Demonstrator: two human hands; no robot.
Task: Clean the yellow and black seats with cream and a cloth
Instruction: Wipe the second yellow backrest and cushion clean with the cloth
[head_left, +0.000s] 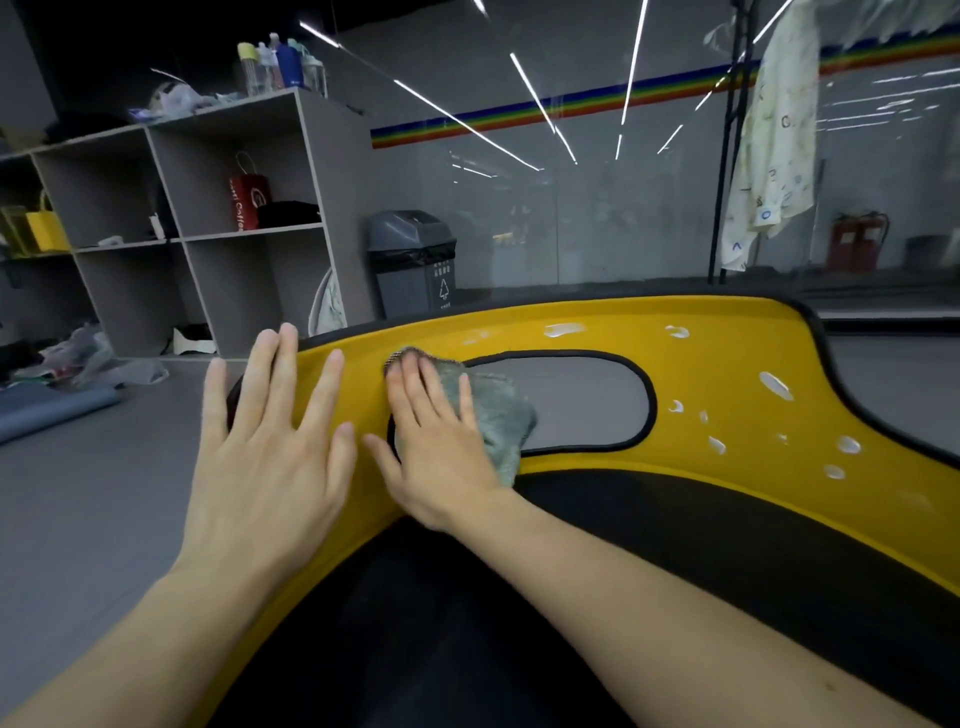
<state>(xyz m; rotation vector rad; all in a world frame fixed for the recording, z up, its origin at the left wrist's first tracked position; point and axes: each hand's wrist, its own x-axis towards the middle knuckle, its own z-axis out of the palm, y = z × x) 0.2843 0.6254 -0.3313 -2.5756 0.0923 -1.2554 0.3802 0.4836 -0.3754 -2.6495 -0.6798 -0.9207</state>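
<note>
On the yellow seat cream dabs lie at right; the flat right hand presses the cloth, the left hand is spread wide; shelves stand far left.

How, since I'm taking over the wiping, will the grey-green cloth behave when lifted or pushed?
The grey-green textured cloth is bunched in folds under the right hand, so probably floppy and light. Its nubbly surface likely drags rather than slides on the yellow seat panel, though white cream blobs could make it slip.

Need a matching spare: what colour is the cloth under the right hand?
The cloth is greyish green, head view.
</note>
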